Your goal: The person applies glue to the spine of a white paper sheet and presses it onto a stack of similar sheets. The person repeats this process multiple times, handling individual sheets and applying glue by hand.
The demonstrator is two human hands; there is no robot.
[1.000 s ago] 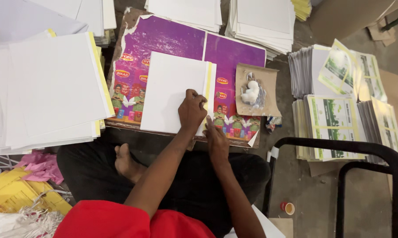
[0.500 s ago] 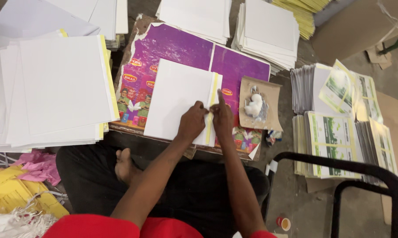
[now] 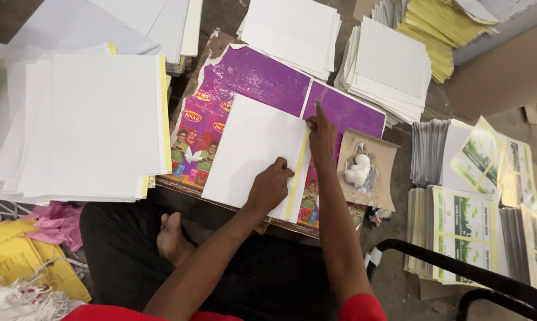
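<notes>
**Pressing a white sheet flat along its yellow edge**

Centrally, a white sheet [image 3: 250,151] lies flat on a purple printed board [image 3: 262,77], which serves as the work surface in front of the seated person. The left hand [image 3: 269,187] rests on the sheet's lower right part, fingers curled down and pressing rather than gripping. The right hand [image 3: 322,134] lies along the yellow strip [image 3: 298,172] at the sheet's right edge, index finger stretched toward the upper corner, the other fingers loosely folded; it holds nothing. Just right of the board sits a brown card [image 3: 384,163] carrying a white lump [image 3: 358,171], possibly paste, though this cannot be confirmed.

Judged from its look, the sheet is light, thin and moderately stiff, apt to slide on the glossy board and to crease if pinched mid-span. The best hold is likely flat pressure near the strip, or a grip at a corner. Further stacks [image 3: 96,125] of similar sheets lie left, and printed green leaflets [image 3: 465,226] right.
</notes>
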